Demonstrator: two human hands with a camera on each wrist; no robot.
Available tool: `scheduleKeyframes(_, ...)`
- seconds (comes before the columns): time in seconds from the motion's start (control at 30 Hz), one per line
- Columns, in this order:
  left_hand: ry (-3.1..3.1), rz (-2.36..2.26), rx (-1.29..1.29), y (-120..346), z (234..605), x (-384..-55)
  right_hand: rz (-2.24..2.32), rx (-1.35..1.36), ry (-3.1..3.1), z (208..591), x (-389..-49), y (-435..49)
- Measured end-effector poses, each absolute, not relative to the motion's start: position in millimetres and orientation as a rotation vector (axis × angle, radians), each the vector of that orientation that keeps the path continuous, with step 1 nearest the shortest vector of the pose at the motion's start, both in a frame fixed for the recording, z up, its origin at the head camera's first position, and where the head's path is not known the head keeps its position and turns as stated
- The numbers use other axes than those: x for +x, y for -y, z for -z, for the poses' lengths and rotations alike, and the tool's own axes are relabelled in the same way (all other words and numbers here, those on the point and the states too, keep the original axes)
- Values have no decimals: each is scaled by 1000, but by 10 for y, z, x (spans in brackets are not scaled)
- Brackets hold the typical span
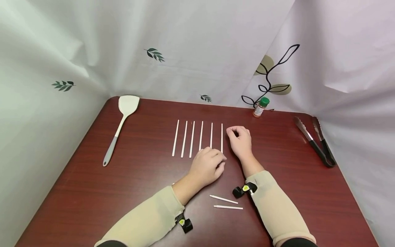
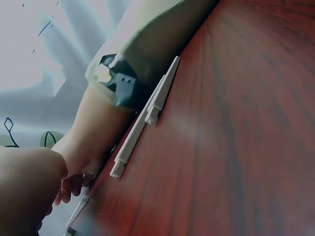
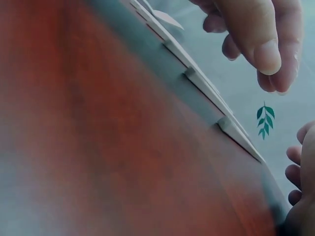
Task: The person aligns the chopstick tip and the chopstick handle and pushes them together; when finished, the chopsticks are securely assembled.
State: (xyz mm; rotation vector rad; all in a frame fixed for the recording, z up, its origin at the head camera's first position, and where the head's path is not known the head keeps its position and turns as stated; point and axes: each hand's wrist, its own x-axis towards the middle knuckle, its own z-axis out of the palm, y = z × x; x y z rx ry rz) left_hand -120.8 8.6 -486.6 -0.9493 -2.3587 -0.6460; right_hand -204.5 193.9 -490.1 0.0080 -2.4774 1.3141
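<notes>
Several thin white sticks (image 1: 175, 139) lie side by side in a row on the table. My left hand (image 1: 207, 166) hovers at the near ends of the right-hand sticks, its fingers loosely bent and covering some of those ends. In the right wrist view, the left hand's thumb and fingers (image 3: 268, 56) hang over the row with nothing seen between them. My right hand (image 1: 240, 140) is beside the far end of the rightmost stick (image 1: 222, 137). Its thumb and forefinger curve close together, and no stick shows in them. Two shorter-looking white sticks (image 1: 228, 207) lie between the forearms.
A white spatula (image 1: 128, 104) with a grey handle lies at the left. By the back edge stands a small green-capped bottle (image 1: 260, 108). Metal tongs (image 1: 318, 145) with black handles lie at the right. A white patterned curtain (image 1: 197, 51) surrounds the table (image 1: 77, 192).
</notes>
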Motion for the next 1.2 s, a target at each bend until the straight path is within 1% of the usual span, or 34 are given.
scheduleKeyframes(0.3,2324,650,-1008,-54,4859,-1090,-1330,98,2484,4915,-1721,-1992)
scheduleKeyframes(0.6,2319,641,-1084,113,4842,-892,-1345,268,2464,4909,-1341,-2069)
scheduleKeyframes(0.97,2360,748,-1057,461,4910,-723,-1261,509,2457,4947,-1020,-2157)
scheduleKeyframes(1.2,2286,856,-1103,812,4969,-658,-1239,657,2434,4981,-817,-2087)
